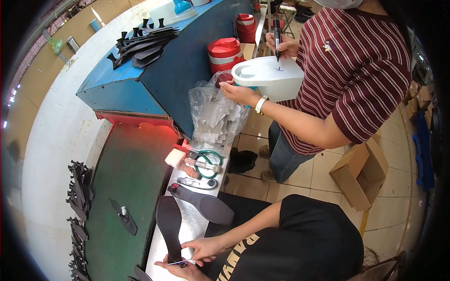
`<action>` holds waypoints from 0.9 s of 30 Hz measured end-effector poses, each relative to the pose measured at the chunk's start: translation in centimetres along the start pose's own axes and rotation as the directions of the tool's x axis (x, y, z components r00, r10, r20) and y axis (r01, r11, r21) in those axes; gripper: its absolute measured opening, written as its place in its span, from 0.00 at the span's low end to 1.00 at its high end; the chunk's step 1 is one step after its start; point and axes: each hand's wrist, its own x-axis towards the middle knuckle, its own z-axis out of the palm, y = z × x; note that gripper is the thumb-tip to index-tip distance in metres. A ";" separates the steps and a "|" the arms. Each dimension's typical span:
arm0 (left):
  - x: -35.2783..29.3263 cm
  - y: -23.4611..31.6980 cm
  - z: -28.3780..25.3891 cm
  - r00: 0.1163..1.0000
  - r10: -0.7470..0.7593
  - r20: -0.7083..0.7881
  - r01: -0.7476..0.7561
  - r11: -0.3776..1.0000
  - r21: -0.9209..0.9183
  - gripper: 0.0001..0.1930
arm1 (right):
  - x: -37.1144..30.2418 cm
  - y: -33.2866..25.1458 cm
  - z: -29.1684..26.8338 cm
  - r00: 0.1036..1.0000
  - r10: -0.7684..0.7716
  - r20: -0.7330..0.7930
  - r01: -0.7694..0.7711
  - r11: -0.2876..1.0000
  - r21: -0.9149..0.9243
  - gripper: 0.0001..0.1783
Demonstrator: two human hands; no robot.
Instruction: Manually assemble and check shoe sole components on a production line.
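Left hand (180, 270) clamped on dark insole (169, 225); right hand (202, 248) pinches thin pale strip (179, 262). Best: keep the insole flat on the tabletop (192, 220), with the strip square to its edge.

1. Surface (187, 229): narrow bright metal strip running beside a green mat (126, 187).
2. Landmark: green-handled scissors (209, 164), lying flat on the surface.
3. Just left of the scissors: pale sponge block (174, 158), touching the surface edge.
4. Just below the scissors: small metal tool (197, 183).
5. Below that tool: dark shoe insole (206, 203), lying slantwise, overhanging the right edge.
6. Further below the scissors: second dark insole (169, 225), lengthwise.
7. Above the scissors: crumpled clear plastic bag (214, 114).
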 end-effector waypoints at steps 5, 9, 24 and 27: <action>-1.7 3.5 2.6 0.978 -0.202 -0.058 0.186 0.961 -0.205 0.22 | 0.0 -0.2 -0.2 1.000 0.003 0.006 -0.003 1.000 0.013 0.40; -1.5 2.5 2.1 0.999 -0.041 0.019 0.041 0.998 -0.046 0.22 | 0.0 -0.1 -0.5 1.000 0.013 0.005 -0.013 1.000 0.014 0.40; -3.1 5.6 4.2 0.967 -0.243 -0.082 0.230 0.963 -0.143 0.34 | -0.2 -0.1 -0.2 0.999 0.028 -0.017 -0.028 1.000 0.014 0.38; -2.8 4.7 3.6 0.982 -0.181 -0.057 0.178 0.983 -0.052 0.34 | -0.2 -0.1 -0.2 0.999 0.036 -0.021 -0.036 0.999 0.019 0.39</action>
